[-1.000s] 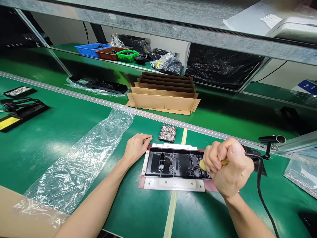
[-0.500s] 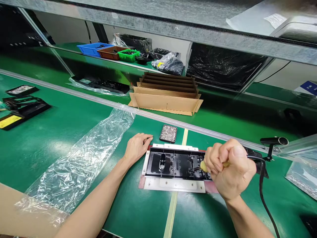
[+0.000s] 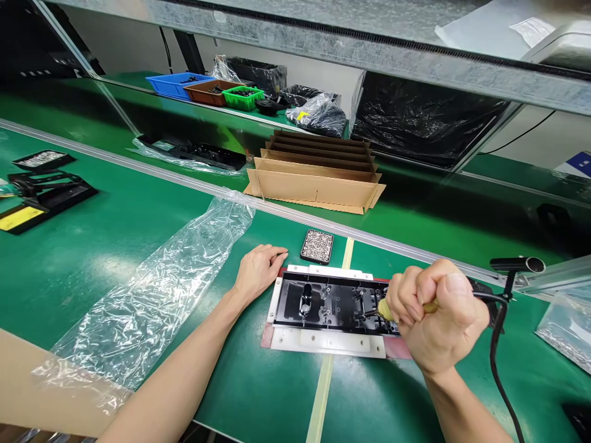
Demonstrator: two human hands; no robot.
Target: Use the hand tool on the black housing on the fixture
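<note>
Driving screws: keep right hand [image 3: 436,323] fisted on the screwdriver [image 3: 383,309] upright, left hand [image 3: 258,271] flat, open, bracing the fixture [image 3: 323,340].

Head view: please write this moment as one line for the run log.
left hand: flat at fixture corner | right hand: fist on corded tool, tip on black part | white fixture on green mat | screw tray behind

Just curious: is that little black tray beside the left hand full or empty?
Full. The small black tray on the green table is covered edge to edge with tiny shiny silvery pieces, likely screws.
</note>
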